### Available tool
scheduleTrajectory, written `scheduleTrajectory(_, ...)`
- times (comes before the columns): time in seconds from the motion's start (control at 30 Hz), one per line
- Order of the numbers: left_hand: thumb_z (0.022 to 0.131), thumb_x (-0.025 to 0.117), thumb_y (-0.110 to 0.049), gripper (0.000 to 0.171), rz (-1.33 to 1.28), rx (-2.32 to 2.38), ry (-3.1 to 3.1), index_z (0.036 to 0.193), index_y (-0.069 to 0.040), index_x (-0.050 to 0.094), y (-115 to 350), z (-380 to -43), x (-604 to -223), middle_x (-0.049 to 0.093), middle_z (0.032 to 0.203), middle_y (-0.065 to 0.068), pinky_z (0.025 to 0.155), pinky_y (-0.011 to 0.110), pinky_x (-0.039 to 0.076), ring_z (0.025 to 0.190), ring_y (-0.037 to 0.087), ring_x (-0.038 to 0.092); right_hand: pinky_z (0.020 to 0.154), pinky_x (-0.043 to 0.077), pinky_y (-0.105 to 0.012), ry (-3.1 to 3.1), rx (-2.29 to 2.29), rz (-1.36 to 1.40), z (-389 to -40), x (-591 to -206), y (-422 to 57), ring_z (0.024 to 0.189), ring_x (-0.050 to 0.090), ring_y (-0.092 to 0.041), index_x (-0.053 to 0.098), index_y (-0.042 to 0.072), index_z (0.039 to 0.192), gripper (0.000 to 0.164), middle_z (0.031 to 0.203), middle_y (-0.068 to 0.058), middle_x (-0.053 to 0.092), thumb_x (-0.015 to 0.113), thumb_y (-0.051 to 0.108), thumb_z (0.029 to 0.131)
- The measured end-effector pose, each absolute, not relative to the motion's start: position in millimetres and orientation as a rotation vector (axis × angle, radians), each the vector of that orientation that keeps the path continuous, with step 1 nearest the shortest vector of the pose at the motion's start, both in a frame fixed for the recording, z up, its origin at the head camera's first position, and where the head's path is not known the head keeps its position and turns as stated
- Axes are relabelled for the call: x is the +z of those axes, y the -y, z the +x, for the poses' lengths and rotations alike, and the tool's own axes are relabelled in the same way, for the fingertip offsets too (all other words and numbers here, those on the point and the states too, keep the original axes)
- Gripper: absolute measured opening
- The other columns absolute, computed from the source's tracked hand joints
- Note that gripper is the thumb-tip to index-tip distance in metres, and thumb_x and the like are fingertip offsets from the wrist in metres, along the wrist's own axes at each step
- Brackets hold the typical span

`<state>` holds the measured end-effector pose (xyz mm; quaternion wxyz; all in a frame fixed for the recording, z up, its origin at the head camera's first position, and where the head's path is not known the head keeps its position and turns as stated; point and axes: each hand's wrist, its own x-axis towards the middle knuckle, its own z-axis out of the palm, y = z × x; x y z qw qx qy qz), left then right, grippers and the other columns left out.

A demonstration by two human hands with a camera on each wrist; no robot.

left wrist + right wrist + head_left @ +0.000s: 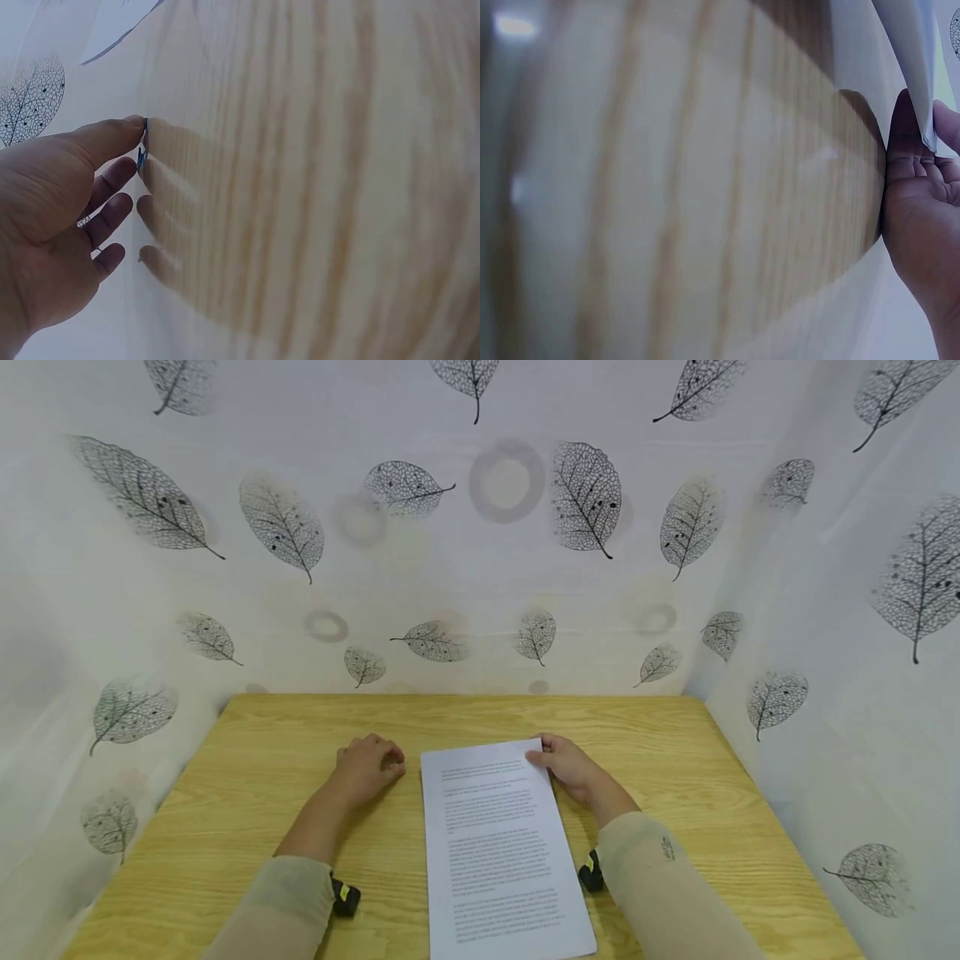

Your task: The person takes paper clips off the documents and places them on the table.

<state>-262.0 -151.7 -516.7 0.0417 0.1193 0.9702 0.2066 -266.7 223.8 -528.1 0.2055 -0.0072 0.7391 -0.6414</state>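
Observation:
A stack of printed paper sheets (491,843) lies lengthwise on the table, its text side up. My right hand (570,768) grips the far right corner of the stack, thumb on top and fingers underneath. In the right wrist view, that corner of the sheets (922,75) is lifted a little between thumb and fingers. My left hand (367,768) rests on the table left of the stack, apart from it. Between its thumb and forefinger it pinches a small thin blue piece (142,156), which looks like a paper clip and is mostly hidden.
The wood-grain table (247,777) reaches back to a pale curtain (480,568) printed with leaves, which also hangs along both sides. Small black devices are worn at the left wrist (346,897) and the right wrist (591,871).

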Motion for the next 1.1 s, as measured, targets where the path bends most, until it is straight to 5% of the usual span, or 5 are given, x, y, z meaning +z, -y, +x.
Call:
scheduleTrajectory(0.4,0.093,0.069,-0.038,0.018,0.369,0.567,-2.995,0.105,-0.024,0.071,150.1,-262.3,-517.5,0.066,0.127,0.009,0.098,0.062,0.038,0.12,0.037,0.056,0.084,0.052,-0.027,-2.062,-1.792,-0.015,-264.6,-526.1,-223.5,0.098,0.065,-0.015,0.057,0.0,0.123,0.024,0.114,-0.009,0.068,0.055,0.011,0.102)
scheduleTrajectory(0.73,0.096,0.067,-0.034,0.046,0.386,0.619,-2.997,0.138,-0.023,0.053,147.4,-259.1,-513.2,0.068,0.121,0.005,0.096,0.058,0.038,0.117,0.035,0.058,0.084,0.053,-0.026,-2.061,-1.788,-0.011,-263.7,-524.5,-222.7,0.098,0.065,-0.015,0.057,0.0,0.125,0.026,0.117,-0.01,0.068,0.055,0.011,0.102)
scheduleTrajectory(1.1,0.099,0.059,-0.031,0.058,0.338,0.753,-2.935,0.152,-0.023,0.036,152.1,-252.2,-497.8,0.061,0.134,0.008,0.105,0.062,0.031,0.127,0.039,0.052,0.084,0.052,-0.027,-2.078,-1.791,0.025,-264.7,-526.3,-221.1,0.099,0.064,-0.016,0.058,0.001,0.124,0.025,0.117,-0.01,0.068,0.056,0.011,0.102)
